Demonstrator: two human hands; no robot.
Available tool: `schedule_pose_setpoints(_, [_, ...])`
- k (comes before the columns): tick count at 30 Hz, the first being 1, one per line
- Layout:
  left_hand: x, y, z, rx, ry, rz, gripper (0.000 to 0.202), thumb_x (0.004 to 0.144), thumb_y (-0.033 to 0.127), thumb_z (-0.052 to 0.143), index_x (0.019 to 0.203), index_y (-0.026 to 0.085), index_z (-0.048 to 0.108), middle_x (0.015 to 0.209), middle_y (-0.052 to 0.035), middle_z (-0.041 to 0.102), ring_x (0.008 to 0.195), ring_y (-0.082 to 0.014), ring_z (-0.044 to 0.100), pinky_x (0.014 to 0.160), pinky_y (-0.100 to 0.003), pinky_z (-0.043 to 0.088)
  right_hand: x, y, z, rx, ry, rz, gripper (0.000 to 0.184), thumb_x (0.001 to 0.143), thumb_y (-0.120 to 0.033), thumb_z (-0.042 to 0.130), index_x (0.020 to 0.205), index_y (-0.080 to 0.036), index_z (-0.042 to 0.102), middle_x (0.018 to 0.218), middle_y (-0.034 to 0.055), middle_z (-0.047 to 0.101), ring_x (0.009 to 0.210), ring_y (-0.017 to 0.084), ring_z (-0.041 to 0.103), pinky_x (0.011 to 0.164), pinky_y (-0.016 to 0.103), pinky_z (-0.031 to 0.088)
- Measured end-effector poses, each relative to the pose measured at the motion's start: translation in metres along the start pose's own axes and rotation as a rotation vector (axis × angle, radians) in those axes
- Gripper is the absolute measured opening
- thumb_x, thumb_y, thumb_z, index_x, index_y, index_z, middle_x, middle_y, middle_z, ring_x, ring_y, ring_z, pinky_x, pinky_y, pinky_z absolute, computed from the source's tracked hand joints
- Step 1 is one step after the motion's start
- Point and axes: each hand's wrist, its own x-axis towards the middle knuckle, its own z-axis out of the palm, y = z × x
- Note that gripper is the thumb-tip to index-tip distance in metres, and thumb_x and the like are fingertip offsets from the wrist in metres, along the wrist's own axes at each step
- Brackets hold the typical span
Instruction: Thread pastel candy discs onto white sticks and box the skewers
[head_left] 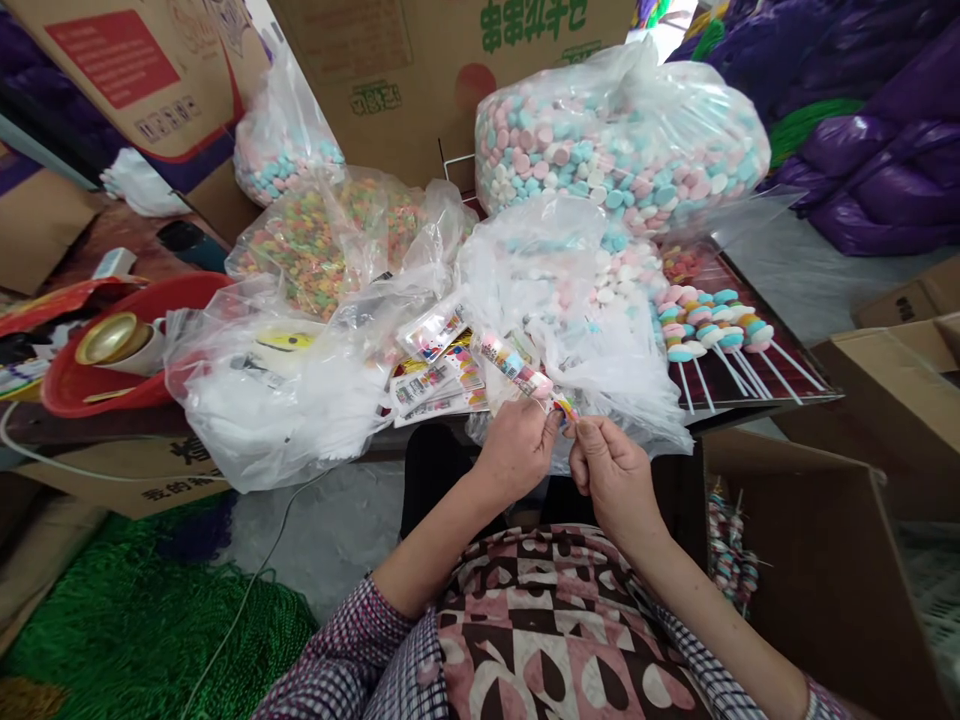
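Observation:
My left hand [517, 447] and my right hand [611, 470] are pinched together on the lower end of a wrapped candy skewer [514, 367], a stick of pastel sweets inside a printed clear sleeve that points up and left. Just beyond lie several printed sleeves [435, 375] on the table edge. A row of unwrapped candy skewers [709, 330] with white sticks lies to the right on a dark tray [780, 390]. Both hands are held above my lap.
Big clear bags of pastel sweets [622, 135] and of multicoloured sweets [322, 240] fill the table. A red basin [97, 385] holds a gold tape roll at left. An open carton [810, 560] with finished skewers stands at right. Green netting [135, 620] covers the floor.

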Motion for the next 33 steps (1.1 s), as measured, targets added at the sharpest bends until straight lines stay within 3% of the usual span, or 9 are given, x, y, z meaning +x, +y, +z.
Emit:
schedule_pose_setpoints(3, [0.002,-0.001,-0.001,0.085,-0.088,0.027,0.033,0.094,0.044,0.044,0.068,0.023,0.048,0.070,-0.0054,0.057,0.071,-0.0221,0.055,0.075,-0.036,0.042,0.004,-0.003,-0.003,-0.084,0.001,-0.042,0.037,0.095,-0.054,0.051,0.087,-0.020,0.061,0.045,-0.0080,0.044,0.039,0.009,0.039,0.041,0.022,0.032])
schedule_pose_setpoints(6, [0.005,-0.001,-0.006,0.050,-0.202,0.018,0.033,0.097,0.042,0.037,0.072,0.022,0.046,0.068,-0.0031,0.058,0.066,-0.0185,0.054,0.066,-0.031,0.041,0.009,-0.002,-0.008,-0.197,0.010,-0.113,0.036,0.097,-0.049,0.049,0.110,-0.018,0.064,0.047,-0.0076,0.047,0.041,0.011,0.043,0.044,0.024,0.038])
schedule_pose_setpoints(10, [0.007,0.000,-0.007,0.026,-0.221,0.000,0.030,0.096,0.039,0.038,0.073,0.021,0.046,0.067,-0.0015,0.056,0.066,-0.0164,0.053,0.064,-0.029,0.040,0.013,0.005,-0.011,-0.279,-0.070,-0.178,0.045,0.098,-0.041,0.047,0.136,-0.018,0.057,0.050,-0.0061,0.052,0.041,0.013,0.048,0.045,0.027,0.042])
schedule_pose_setpoints(19, [0.006,0.005,-0.005,-0.027,-0.270,-0.112,0.022,0.091,0.030,0.047,0.072,0.020,0.050,0.068,0.0006,0.055,0.064,-0.0144,0.047,0.063,-0.027,0.035,0.011,0.012,-0.006,-0.351,0.015,-0.301,0.036,0.097,-0.031,0.046,0.124,-0.019,0.067,0.046,-0.0065,0.050,0.036,0.012,0.046,0.041,0.026,0.043])
schedule_pose_setpoints(22, [0.006,0.008,-0.012,-0.213,-0.258,-0.183,0.020,0.090,0.035,0.055,0.082,0.018,0.062,0.077,-0.0001,0.061,0.076,-0.0157,0.054,0.073,-0.027,0.041,0.010,0.014,-0.007,-0.382,0.057,-0.327,0.036,0.098,-0.032,0.046,0.125,-0.020,0.067,0.047,-0.0052,0.053,0.037,0.013,0.048,0.043,0.027,0.046])
schedule_pose_setpoints(25, [0.009,0.011,-0.011,-0.597,-0.133,-0.306,0.030,0.091,0.044,0.058,0.105,0.020,0.067,0.096,-0.0028,0.069,0.094,-0.0171,0.061,0.086,-0.027,0.044,0.008,0.016,-0.007,-0.419,0.059,-0.360,0.037,0.099,-0.031,0.045,0.127,-0.021,0.065,0.050,-0.0044,0.057,0.037,0.013,0.050,0.045,0.027,0.049])
schedule_pose_setpoints(27, [0.011,0.014,-0.006,-0.850,-0.070,-0.406,0.037,0.088,0.047,0.063,0.114,0.020,0.066,0.097,-0.0039,0.071,0.093,-0.0166,0.063,0.085,-0.027,0.046,0.007,0.017,-0.006,-0.453,0.049,-0.391,0.038,0.100,-0.030,0.043,0.129,-0.020,0.064,0.052,-0.0039,0.059,0.038,0.013,0.052,0.046,0.027,0.050])
schedule_pose_setpoints(30, [0.014,0.022,0.004,-1.057,-0.051,-0.509,0.036,0.080,0.041,0.073,0.107,0.017,0.067,0.083,-0.0034,0.073,0.081,-0.0151,0.065,0.078,-0.025,0.047,0.006,0.017,-0.006,-0.535,0.051,-0.442,0.039,0.101,-0.029,0.042,0.131,-0.016,0.063,0.058,-0.0009,0.066,0.041,0.013,0.058,0.050,0.025,0.053])
schedule_pose_setpoints(33, [0.014,0.028,0.011,-1.133,-0.037,-0.528,0.030,0.078,0.034,0.076,0.100,0.015,0.069,0.075,-0.0037,0.073,0.080,-0.0152,0.066,0.080,-0.026,0.046,0.005,0.019,-0.007,-0.630,0.092,-0.540,0.039,0.101,-0.028,0.042,0.130,-0.016,0.065,0.078,0.0064,0.077,0.048,0.014,0.065,0.053,0.025,0.055])
